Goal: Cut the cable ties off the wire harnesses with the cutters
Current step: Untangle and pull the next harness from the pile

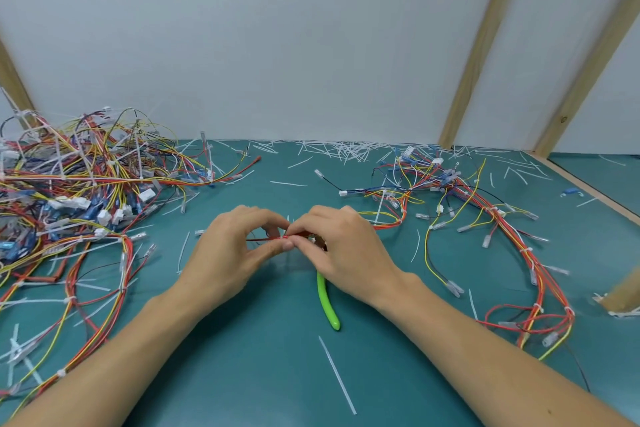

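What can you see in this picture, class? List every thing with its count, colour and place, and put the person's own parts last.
wire harness pile: one heap, red, yellow, blue and white, far left of the mat
spread harnesses: count unclear, mostly red and yellow, right of the mat
red wires: a few, pinched between both hands at centre
cutters: one, green handle showing below the right hand, head hidden
loose cable ties: many, white, scattered over the mat, thickest by the back wall
mat: one, teal, covers the table
wooden battens: several, pale, leaning against the white wall
left hand: one, pinches the wires
right hand: one, pinches the wires
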A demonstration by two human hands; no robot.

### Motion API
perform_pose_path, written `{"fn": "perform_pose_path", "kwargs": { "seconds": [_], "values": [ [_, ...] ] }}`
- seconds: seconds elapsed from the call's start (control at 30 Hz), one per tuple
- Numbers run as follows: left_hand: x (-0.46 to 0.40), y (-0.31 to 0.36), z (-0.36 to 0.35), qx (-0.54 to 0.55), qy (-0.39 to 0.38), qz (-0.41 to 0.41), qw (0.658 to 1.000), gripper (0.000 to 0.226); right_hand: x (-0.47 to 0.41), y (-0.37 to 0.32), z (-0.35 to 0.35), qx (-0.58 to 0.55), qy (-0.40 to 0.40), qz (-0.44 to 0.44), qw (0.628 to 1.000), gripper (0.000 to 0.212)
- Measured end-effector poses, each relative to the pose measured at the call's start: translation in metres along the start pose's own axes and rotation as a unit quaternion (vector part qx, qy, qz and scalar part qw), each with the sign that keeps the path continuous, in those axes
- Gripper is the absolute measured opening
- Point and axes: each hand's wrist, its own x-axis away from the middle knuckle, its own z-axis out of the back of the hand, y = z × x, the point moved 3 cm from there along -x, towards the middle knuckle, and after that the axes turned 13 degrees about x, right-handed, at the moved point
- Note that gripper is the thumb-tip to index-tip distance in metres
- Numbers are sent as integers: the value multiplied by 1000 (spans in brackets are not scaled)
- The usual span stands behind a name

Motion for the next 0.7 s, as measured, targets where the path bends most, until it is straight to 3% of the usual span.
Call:
{"fn": "perform_pose_path", "kwargs": {
  "seconds": [0.37, 0.7],
  "values": [
    [1, 0, 0, -35, 28, -11, 999, 20, 0, 1, 0, 6, 13, -3, 1000, 27],
    [0, -7, -1, -57, 16, -16, 998, 16, 1, 0, -2, 18, 5, -1, 1000, 31]
  ]
}}
